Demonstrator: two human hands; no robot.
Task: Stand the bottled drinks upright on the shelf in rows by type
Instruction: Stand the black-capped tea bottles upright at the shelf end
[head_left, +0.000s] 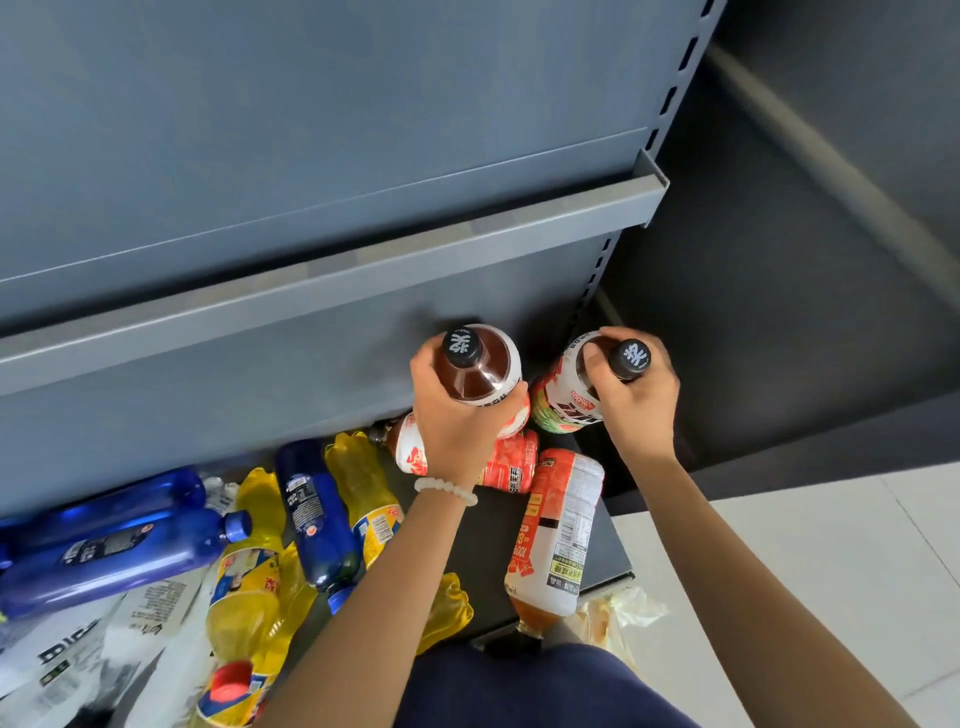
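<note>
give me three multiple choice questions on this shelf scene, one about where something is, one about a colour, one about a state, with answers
1. Where does the white-labelled tea bottle with its neck towards the camera lie?
A. on the bottom shelf's right end
B. on the upper shelf
C. on the tiled floor

2. What colour are the caps of the two bottles being held?
A. red
B. black
C. blue

3. How do the blue bottles lie?
A. upright in a row
B. on their sides
C. stacked in a box

Answers:
1. A, it rests on the dark bottom shelf near its right edge.
2. B, the bottle in the left hand and the one in the right hand each show a black cap with white print.
3. B, they lie flat among the yellow bottles.
</note>
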